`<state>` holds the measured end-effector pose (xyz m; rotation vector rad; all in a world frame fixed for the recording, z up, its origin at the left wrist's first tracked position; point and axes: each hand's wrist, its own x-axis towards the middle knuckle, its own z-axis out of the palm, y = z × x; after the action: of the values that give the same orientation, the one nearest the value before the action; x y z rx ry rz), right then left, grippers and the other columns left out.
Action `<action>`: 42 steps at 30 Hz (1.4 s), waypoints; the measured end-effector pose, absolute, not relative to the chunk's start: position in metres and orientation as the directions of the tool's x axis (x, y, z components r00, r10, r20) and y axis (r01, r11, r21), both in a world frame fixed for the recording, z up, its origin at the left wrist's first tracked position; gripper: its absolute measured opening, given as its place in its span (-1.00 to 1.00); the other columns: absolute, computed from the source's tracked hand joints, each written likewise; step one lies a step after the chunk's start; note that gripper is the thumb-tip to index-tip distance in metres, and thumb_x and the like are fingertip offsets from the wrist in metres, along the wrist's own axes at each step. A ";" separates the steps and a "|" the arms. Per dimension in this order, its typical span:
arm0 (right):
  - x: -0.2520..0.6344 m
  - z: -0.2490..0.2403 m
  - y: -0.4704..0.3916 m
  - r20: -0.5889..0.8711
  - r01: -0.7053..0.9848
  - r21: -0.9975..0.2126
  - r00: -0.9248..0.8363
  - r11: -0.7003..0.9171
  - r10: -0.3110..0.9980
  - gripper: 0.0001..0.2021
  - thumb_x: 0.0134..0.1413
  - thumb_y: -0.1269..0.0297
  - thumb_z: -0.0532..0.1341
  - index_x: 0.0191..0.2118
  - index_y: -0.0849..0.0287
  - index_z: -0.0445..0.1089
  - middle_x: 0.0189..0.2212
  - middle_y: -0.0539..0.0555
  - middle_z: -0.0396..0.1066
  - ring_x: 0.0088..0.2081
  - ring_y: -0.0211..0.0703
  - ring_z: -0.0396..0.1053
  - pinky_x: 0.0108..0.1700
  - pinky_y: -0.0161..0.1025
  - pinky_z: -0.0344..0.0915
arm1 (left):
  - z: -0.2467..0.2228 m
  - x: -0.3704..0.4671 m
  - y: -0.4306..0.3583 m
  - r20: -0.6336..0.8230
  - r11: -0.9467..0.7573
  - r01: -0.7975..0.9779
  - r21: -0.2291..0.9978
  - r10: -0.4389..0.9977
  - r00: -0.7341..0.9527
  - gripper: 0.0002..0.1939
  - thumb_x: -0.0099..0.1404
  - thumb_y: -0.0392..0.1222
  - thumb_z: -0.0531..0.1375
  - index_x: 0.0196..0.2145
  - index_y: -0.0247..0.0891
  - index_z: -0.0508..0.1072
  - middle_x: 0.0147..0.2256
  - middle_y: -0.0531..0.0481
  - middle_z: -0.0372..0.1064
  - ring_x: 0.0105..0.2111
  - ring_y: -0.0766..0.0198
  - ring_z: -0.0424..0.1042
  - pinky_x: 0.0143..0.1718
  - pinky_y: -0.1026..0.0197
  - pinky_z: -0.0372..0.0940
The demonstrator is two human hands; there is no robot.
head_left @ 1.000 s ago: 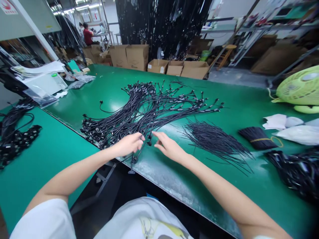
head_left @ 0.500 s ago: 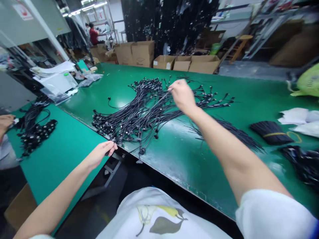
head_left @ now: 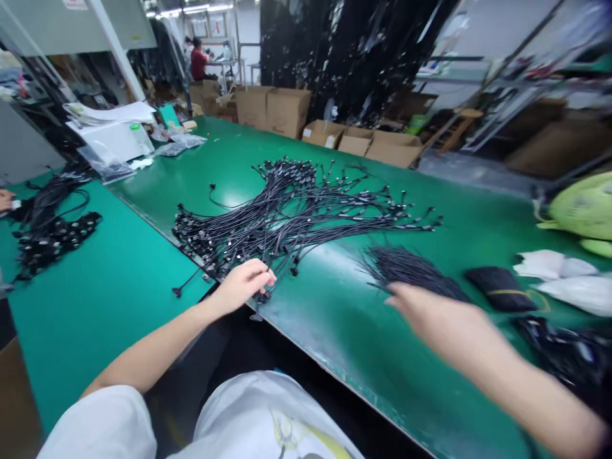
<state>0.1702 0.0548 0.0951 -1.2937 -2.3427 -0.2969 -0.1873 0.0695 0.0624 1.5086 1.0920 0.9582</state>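
In the head view, my left hand (head_left: pixel 245 284) is closed in a pinch at the table's front edge, on a black cable (head_left: pixel 266 248) from the near side of a big cable pile. The pile of black cables (head_left: pixel 306 213) has small connectors at its ends and fans out across the green table. To the right, my right hand (head_left: pixel 423 309) is smeared by motion, its fingertips at the near left end of a loose bundle of thin black strips (head_left: pixel 411 271). Whether it holds a strip does not show. A single connector end (head_left: pixel 177 292) lies on the left table.
More black cables (head_left: pixel 57 223) lie at left by another person's hand (head_left: pixel 6 200). On the right are a banded black bundle (head_left: pixel 500 288), white packets (head_left: pixel 568 280), bagged black parts (head_left: pixel 568 344) and a lime-green object (head_left: pixel 583 207). Cardboard boxes (head_left: pixel 394 148) stand behind the table.
My left hand has moved right along the table edge to the near cables. My right hand has left the top of the pile and come down right to the thin strips. The view has shifted slightly.
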 end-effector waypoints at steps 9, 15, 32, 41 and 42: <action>0.126 0.095 0.019 0.117 0.848 -0.266 -0.443 0.458 0.889 -0.68 0.33 0.11 0.01 -0.32 0.16 0.38 -0.42 0.05 0.47 -0.40 -0.23 0.39 -0.42 -0.33 0.06 | 0.055 -0.087 0.047 -0.095 -0.110 0.224 0.968 0.665 0.741 -0.72 0.39 -0.05 0.02 -0.28 -0.25 0.44 -0.39 -0.07 0.41 -0.34 0.20 0.35 -0.19 0.13 0.23; 0.155 0.076 0.041 0.213 0.855 -0.293 -0.377 0.427 0.902 -0.64 0.28 0.00 0.06 -0.33 0.18 0.40 -0.41 0.03 0.45 -0.38 -0.21 0.36 -0.43 -0.32 0.00 | 0.052 -0.080 0.054 -0.314 0.605 -0.107 0.789 0.548 0.775 -0.76 0.27 -0.08 0.21 -0.30 -0.35 0.45 -0.57 0.05 0.27 -0.52 0.33 0.30 -0.38 0.24 0.17; 0.213 0.025 0.044 0.246 0.832 -0.371 -0.341 0.413 0.908 -0.72 0.30 0.23 -0.01 0.00 0.12 0.34 -0.17 0.13 0.40 -0.20 -0.11 0.36 -0.22 -0.22 0.26 | 0.059 -0.102 0.054 -0.431 0.762 -0.253 0.596 0.569 0.700 -0.78 0.36 -0.24 0.07 -0.44 -0.32 0.35 -0.65 0.27 -0.35 -0.71 0.50 -0.21 -0.51 0.33 0.07; 0.226 0.010 0.017 0.445 0.925 -0.086 -0.297 0.370 0.845 -0.67 0.34 0.22 -0.05 -0.02 0.19 0.40 -0.42 0.10 0.38 -0.38 -0.13 0.32 -0.31 -0.24 0.19 | 0.073 -0.144 0.062 -0.314 0.478 -0.452 0.753 0.865 0.391 -0.71 0.32 -0.24 0.12 -0.03 -0.34 0.43 -0.57 0.16 -0.03 -0.58 0.45 0.08 -0.56 0.43 0.12; 0.221 0.013 0.013 0.502 0.943 -0.051 -0.260 0.328 0.825 -0.67 0.34 0.23 -0.04 0.02 0.19 0.39 -0.44 0.09 0.38 -0.39 -0.15 0.33 -0.34 -0.26 0.17 | 0.071 -0.143 0.063 -0.297 0.447 -0.437 0.780 0.880 0.370 -0.73 0.30 -0.23 0.14 -0.07 -0.33 0.45 -0.56 0.15 -0.02 -0.58 0.45 0.08 -0.60 0.43 0.08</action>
<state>0.2212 0.0132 0.0130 -1.5565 -2.1575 -0.3611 -0.1431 0.0633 0.0712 0.6618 0.7875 0.9288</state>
